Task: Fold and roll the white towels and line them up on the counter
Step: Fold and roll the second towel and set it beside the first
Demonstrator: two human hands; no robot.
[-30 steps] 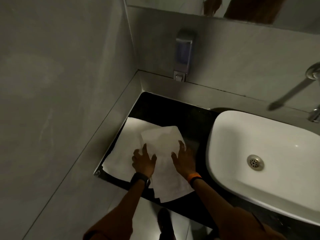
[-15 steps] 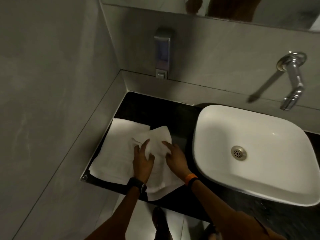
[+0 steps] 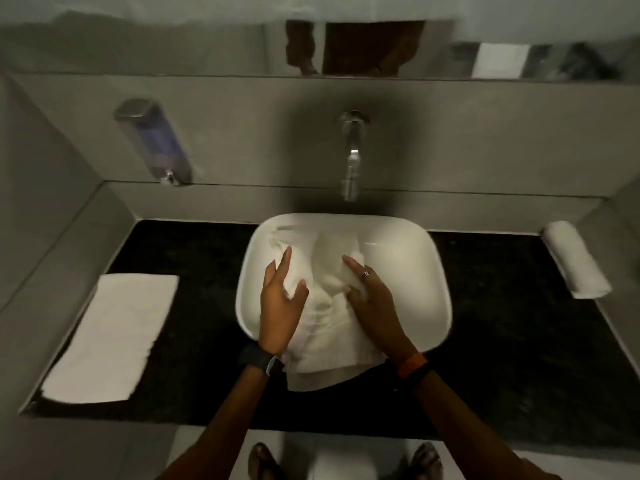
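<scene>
— Grey walls close round a black counter point(image 3: 194, 341) with a white basin point(image 3: 415, 271) set in its middle; a tap point(image 3: 351, 157) sticks out of the back wall above it and a soap dispenser point(image 3: 152, 140) hangs to the left. Where are your hands?

— Both reach forward over the basin, forearms coming up from the bottom edge and angling slightly inward; my left hand point(image 3: 278, 303) carries a black watch point(image 3: 259, 362) at the wrist, my right hand point(image 3: 374, 299) an orange band point(image 3: 412, 364) and a ring on one finger.

— And the grip?

— Each hand is closed on the white towel point(image 3: 325, 327); the left pinches a bunched fold between thumb and fingers, index finger stretched up along the cloth; the right curls round the other side, fingers pointing up and inward.

— Where does that towel lie?

— Crumpled between my hands above the basin; its lower end hangs past the basin's near rim over the counter's front.

— The others?

— A folded towel point(image 3: 110, 337) lies flat at the counter's left end; a rolled towel point(image 3: 575, 259) rests at the far right end, against the side wall; both are well apart from my hands.
</scene>
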